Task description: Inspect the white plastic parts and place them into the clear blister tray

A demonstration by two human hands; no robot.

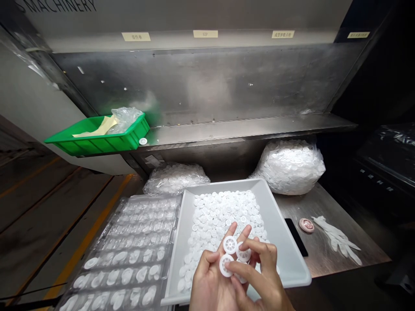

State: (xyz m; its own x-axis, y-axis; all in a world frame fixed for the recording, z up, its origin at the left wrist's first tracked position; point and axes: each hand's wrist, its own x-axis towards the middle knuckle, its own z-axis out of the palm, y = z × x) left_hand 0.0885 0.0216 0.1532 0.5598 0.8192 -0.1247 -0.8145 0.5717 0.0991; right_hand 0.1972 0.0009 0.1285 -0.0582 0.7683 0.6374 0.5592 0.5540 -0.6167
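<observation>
My left hand [209, 278] is palm up above the grey tray, with several small white spoked discs [230, 245] resting on its palm and fingers. From the right, my right hand [265, 270] reaches over them. Its index finger and thumb are on a disc [243, 252] at the right, and another fingertip touches a lower disc [226, 264]. Part of the discs is hidden behind the fingers. Below both hands, the grey tray [285, 255] holds a large heap of similar white discs [223, 211].
On the left lies a clear compartment tray [129, 242] with white pieces in its rows. Bags of white parts [288, 166] [177, 178] stand behind. A green bin [97, 144] sits on the shelf. A phone [296, 237], a pink round item [306, 225] and white gloves [337, 239] lie right.
</observation>
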